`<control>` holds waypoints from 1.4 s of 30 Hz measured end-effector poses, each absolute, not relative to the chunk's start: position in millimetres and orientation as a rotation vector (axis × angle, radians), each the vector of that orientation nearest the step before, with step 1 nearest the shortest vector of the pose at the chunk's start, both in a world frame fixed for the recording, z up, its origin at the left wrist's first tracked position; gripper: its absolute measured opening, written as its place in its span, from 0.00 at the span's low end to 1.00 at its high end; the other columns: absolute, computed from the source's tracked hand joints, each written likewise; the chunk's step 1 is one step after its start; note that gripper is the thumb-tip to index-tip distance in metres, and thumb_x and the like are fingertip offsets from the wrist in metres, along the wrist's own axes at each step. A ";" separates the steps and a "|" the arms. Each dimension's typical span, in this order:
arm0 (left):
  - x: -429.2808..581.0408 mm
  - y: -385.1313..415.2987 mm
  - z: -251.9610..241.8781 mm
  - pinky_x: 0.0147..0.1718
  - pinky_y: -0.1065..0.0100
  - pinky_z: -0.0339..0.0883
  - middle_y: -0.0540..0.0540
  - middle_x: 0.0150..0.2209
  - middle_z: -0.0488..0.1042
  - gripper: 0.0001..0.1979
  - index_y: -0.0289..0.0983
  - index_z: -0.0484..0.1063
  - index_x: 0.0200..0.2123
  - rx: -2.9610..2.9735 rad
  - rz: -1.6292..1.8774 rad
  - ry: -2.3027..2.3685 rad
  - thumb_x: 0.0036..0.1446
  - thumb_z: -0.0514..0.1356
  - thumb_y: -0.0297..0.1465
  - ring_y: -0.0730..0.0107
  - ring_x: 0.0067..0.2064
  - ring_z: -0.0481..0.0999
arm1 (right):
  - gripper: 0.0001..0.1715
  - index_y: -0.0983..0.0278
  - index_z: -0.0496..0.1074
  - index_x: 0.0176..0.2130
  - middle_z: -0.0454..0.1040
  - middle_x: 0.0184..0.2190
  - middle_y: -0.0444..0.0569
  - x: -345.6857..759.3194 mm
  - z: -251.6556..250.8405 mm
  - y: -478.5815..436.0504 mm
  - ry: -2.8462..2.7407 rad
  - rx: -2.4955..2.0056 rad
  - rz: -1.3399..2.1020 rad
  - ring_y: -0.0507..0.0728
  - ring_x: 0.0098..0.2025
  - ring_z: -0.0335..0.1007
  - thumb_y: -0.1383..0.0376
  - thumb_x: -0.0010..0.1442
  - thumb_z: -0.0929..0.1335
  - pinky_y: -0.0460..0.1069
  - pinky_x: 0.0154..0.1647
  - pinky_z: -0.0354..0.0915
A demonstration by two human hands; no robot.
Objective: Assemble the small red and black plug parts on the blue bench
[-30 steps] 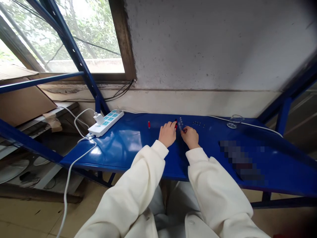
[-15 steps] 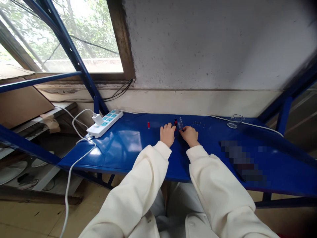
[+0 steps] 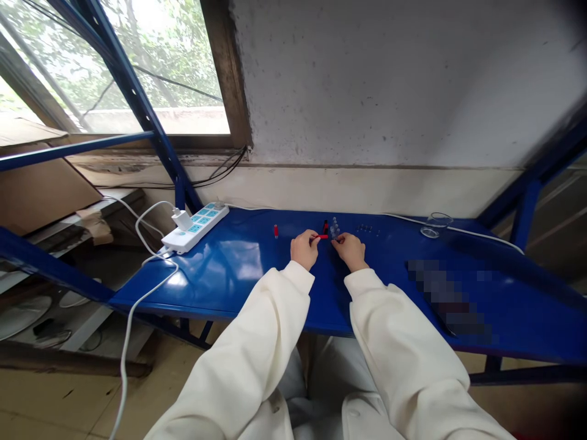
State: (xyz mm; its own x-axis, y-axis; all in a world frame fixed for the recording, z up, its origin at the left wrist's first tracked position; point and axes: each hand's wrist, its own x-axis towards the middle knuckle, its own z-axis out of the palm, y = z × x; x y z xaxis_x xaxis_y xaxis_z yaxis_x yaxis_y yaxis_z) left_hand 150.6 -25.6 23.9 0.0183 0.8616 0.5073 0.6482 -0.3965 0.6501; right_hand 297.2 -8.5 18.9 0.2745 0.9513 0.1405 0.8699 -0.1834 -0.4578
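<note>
My left hand (image 3: pixel 304 248) pinches a small red cylinder (image 3: pixel 323 236), which lies level and points to the right. Just beyond it a black and red piece (image 3: pixel 325 226) stands on the blue table. My right hand (image 3: pixel 350 250) has its fingers closed at the near end of a cluster of small clear pieces (image 3: pixel 334 227); its fingertips hide the part they touch. To the left, apart from my hands, a second red cylinder (image 3: pixel 276 231) stands upright. Several tiny clear bits (image 3: pixel 365 228) lie to the right of the cluster.
A white power strip (image 3: pixel 195 228) with a plug and cables lies at the table's (image 3: pixel 224 287) left end. At the back right is a clear glass (image 3: pixel 435 225). A pixelated dark object (image 3: pixel 452 299) lies on the right. A white cable runs along the back edge.
My left hand has drawn back slightly to the left and now holds the red cylinder level between its fingertips. My right hand has stayed at the clear cluster.
</note>
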 end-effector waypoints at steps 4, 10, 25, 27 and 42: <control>152.0 -22.0 16.9 0.31 0.71 0.63 0.49 0.31 0.73 0.05 0.38 0.68 0.33 1.982 1.438 1.458 0.54 0.54 0.30 0.74 0.29 0.70 | 0.10 0.61 0.71 0.33 0.74 0.32 0.47 295.1 20.1 -10.7 -1.667 -2.095 0.222 0.56 0.38 0.68 0.59 0.53 0.63 0.50 0.38 0.55; 153.1 -21.7 16.8 0.34 0.71 0.65 0.48 0.31 0.73 0.05 0.38 0.68 0.33 1.964 1.513 1.412 0.54 0.53 0.29 0.73 0.32 0.71 | 0.09 0.63 0.71 0.31 0.73 0.31 0.48 287.6 24.0 -21.4 -1.807 -2.030 0.083 0.55 0.37 0.67 0.63 0.53 0.63 0.50 0.38 0.51; 154.1 -27.9 22.0 0.43 0.66 0.64 0.44 0.39 0.72 0.13 0.36 0.66 0.45 2.126 1.505 1.389 0.57 0.50 0.31 0.70 0.39 0.70 | 0.07 0.64 0.68 0.28 0.72 0.30 0.49 282.6 23.6 -30.1 -1.935 -1.888 -0.108 0.55 0.36 0.65 0.65 0.53 0.62 0.49 0.35 0.47; 155.4 -30.7 23.2 0.46 0.66 0.63 0.44 0.42 0.71 0.16 0.37 0.64 0.49 2.220 1.459 1.328 0.57 0.50 0.30 0.70 0.41 0.70 | 0.07 0.65 0.68 0.29 0.72 0.30 0.49 282.4 23.9 -29.9 -1.931 -1.885 -0.109 0.55 0.36 0.65 0.64 0.53 0.62 0.49 0.35 0.47; 156.7 -30.2 22.8 0.40 0.67 0.66 0.45 0.38 0.70 0.07 0.37 0.69 0.35 2.218 1.377 1.349 0.53 0.53 0.27 0.71 0.38 0.70 | 0.09 0.64 0.70 0.30 0.72 0.29 0.48 278.6 28.8 -35.0 -1.948 -1.807 -0.074 0.54 0.35 0.64 0.63 0.55 0.62 0.48 0.33 0.47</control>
